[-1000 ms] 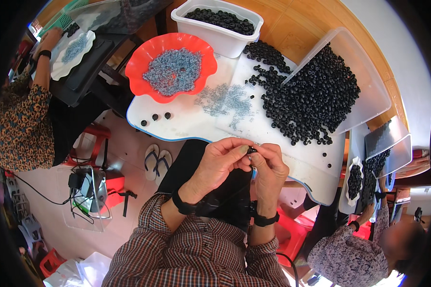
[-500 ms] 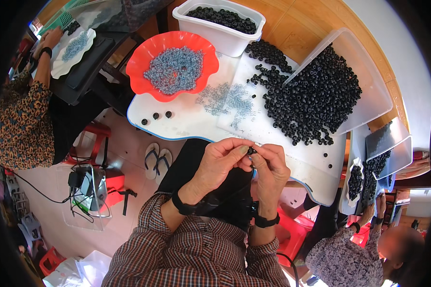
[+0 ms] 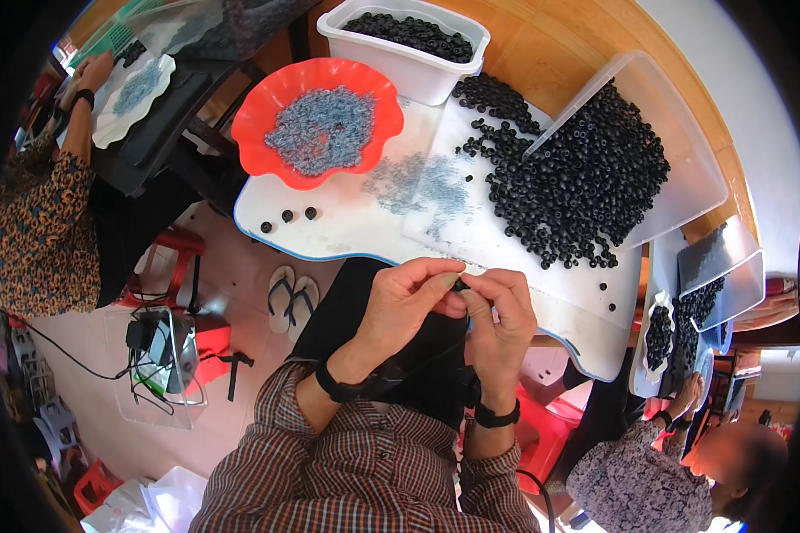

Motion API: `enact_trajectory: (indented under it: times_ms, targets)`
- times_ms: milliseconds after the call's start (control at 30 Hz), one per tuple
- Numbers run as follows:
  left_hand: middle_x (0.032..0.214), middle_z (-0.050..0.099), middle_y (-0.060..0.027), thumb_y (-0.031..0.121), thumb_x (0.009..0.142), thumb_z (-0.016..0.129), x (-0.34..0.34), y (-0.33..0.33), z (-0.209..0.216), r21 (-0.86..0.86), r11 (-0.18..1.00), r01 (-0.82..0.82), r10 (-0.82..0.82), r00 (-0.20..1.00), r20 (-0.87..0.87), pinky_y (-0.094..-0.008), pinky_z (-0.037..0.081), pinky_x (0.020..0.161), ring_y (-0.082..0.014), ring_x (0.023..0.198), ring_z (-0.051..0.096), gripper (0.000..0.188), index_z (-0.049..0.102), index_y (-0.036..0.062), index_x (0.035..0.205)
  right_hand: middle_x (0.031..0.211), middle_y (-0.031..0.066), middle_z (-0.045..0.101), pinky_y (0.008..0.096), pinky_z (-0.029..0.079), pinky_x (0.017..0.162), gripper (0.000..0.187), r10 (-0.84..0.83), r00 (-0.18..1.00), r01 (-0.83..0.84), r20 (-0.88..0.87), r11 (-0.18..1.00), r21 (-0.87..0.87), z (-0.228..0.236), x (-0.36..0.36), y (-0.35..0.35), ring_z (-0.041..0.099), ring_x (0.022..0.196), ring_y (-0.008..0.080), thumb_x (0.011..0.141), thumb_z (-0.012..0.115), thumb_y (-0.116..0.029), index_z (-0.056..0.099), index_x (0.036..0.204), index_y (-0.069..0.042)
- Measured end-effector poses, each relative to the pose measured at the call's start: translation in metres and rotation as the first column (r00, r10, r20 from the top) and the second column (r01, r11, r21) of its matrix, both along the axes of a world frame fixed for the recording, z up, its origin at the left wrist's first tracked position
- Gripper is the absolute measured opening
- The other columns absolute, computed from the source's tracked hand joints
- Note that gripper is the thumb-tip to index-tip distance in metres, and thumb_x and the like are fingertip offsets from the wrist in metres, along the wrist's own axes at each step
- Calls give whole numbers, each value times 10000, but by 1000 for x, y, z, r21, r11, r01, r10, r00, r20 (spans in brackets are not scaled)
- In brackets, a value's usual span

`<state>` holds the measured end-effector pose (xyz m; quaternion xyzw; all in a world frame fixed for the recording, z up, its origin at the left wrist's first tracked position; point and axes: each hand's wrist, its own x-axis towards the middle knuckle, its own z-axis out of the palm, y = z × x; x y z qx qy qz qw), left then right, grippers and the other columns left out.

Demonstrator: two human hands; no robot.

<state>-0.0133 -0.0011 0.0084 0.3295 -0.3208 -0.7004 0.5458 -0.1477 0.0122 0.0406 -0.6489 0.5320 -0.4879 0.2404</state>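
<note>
My left hand (image 3: 406, 302) and my right hand (image 3: 500, 315) meet fingertip to fingertip above my lap, just short of the white table (image 3: 347, 231). Pinched between them is a small black bead (image 3: 459, 285); both hands grip it. A thin dark cord seems to run down from the fingers, though it is hard to make out. On the table beyond lies a big heap of black beads (image 3: 578, 178) spilling out of a tipped clear tray (image 3: 676, 151). A loose scatter of small grey pieces (image 3: 418, 182) lies closer to my hands.
A red wavy bowl (image 3: 322, 120) holds more grey pieces. A white tub (image 3: 404, 40) of black beads stands at the far edge. Three stray beads (image 3: 286, 218) lie near the table's left edge. Other people sit at far left (image 3: 40, 222) and lower right (image 3: 649, 480). Sandals (image 3: 292, 298) lie on the floor.
My hands have stayed together on the bead, with only slight shifts of the fingers. The person at far left has moved an arm over their white plate.
</note>
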Motion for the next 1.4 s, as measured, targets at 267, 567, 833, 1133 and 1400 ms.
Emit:
enact_trajectory:
  times_ms: [267,567,833,1133,1400]
  targets:
    - [933,673,-106,50,931,591,2,3,4,13,1000,-5,5,1000,16,-271,586,714,-143,799,665,234,614,-65,1132,892,102,553,304,482,595,123,0,986,-16,-166,995,-96,-3,4,3,582,700,213,801,661,68,637,915,30]
    - [952,679,-125,27,894,638,2,1,-5,7,1000,20,-20,998,65,-265,576,730,-141,823,658,255,614,-70,1129,902,98,551,305,484,599,143,-15,997,14,-72,1000,-5,-19,6,8,583,711,212,800,665,63,635,936,30]
    - [946,683,-106,36,908,623,6,-1,-7,-30,996,80,-75,987,143,-250,570,721,-130,800,659,262,614,-69,1148,936,87,558,276,493,639,201,22,1000,-24,19,995,93,-13,4,9,588,749,185,813,650,69,652,1005,8]
    - [965,658,-149,58,965,524,15,-3,-5,-35,993,109,-112,984,-139,-290,599,683,-129,744,630,276,574,-64,1207,995,28,564,195,452,640,231,-29,908,-31,419,990,138,-15,1,15,523,754,60,862,611,70,633,1083,7]
    - [936,631,-136,91,975,519,18,-2,-4,-65,992,111,-128,910,-394,-322,607,669,-100,705,572,286,564,-56,1215,949,24,570,188,448,634,203,-49,872,-42,488,984,173,-12,7,16,518,739,58,871,600,67,637,1063,12]
